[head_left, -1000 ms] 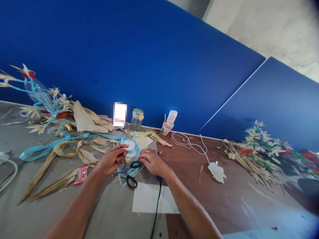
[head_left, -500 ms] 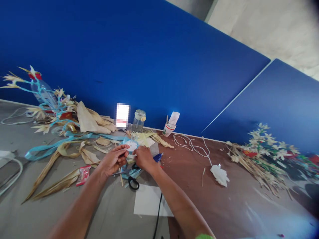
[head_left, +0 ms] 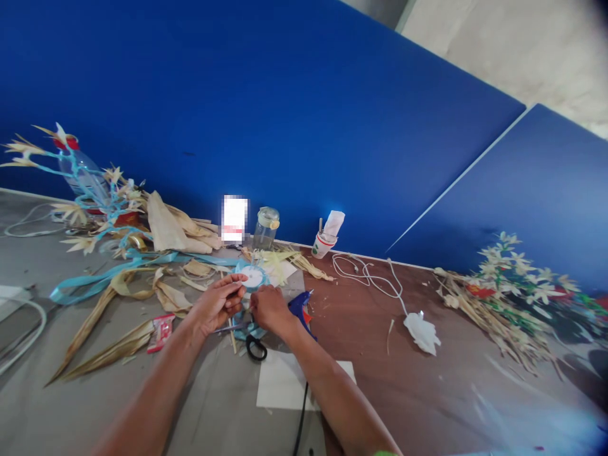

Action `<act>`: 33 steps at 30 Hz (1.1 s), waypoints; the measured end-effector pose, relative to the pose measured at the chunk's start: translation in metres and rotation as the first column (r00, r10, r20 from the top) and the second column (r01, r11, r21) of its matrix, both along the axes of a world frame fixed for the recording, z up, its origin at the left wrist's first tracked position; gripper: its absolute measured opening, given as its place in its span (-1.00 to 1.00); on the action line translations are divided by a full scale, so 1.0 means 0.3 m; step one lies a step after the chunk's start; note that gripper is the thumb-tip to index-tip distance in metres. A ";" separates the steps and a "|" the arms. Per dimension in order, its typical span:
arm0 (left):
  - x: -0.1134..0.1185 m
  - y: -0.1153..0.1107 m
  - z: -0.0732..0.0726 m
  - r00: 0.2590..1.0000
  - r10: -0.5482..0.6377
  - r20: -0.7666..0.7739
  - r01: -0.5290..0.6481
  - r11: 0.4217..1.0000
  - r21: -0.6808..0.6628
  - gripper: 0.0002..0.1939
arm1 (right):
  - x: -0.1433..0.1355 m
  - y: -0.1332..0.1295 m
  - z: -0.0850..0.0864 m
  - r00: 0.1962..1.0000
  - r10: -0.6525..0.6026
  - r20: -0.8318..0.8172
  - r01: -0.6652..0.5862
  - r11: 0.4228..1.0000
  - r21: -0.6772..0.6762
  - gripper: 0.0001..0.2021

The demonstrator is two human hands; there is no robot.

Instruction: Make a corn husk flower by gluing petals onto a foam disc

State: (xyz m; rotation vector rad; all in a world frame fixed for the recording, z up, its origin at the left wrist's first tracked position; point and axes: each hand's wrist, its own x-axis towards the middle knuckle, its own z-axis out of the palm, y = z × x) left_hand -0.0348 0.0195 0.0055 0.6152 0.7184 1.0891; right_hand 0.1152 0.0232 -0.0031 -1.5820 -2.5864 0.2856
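Note:
My left hand [head_left: 222, 303] is closed in a pinch, thumb against forefinger, at the left edge of a white disc [head_left: 252, 276] rimmed with light blue ribbon. What it pinches is too small to tell. My right hand [head_left: 272, 308], fingers curled together, is just below and right of the disc; whatever it grips is hidden. Beneath both hands lie scissors [head_left: 256, 348], one black handle loop showing, and some light blue ribbon. To the right of my right hand rests a blue glue gun [head_left: 299, 305], its black cord running under my forearm.
Dried husks [head_left: 171, 228], a blue-stemmed flower branch [head_left: 97, 202] and a plastic bottle [head_left: 82, 174] crowd the left. Behind stand a jar [head_left: 266, 228] and a paper cup [head_left: 323, 245]. A white cable [head_left: 365, 272], crumpled tissue [head_left: 422, 333] and white flowers [head_left: 517, 272] lie rightward.
My right hand has shifted slightly down and left, so more of the glue gun shows. My left hand stays almost in place by the disc. The view has moved slightly.

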 end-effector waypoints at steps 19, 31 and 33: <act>0.005 -0.006 0.006 1.000 0.000 -0.019 0.001 1.000 0.010 -0.84 | 0.005 -0.001 0.006 1.000 -0.016 -0.009 0.016 1.000 0.025 -0.85; 0.006 -0.012 0.034 0.998 0.038 -0.056 -0.038 0.999 0.003 -0.83 | 0.129 0.040 0.094 0.624 -0.249 -0.741 -0.025 0.941 -0.337 -0.95; 0.017 -0.018 0.039 0.994 0.042 -0.098 -0.041 0.999 0.009 -0.80 | 0.141 0.036 0.114 0.530 -0.300 -0.793 -0.082 0.913 -0.400 -0.92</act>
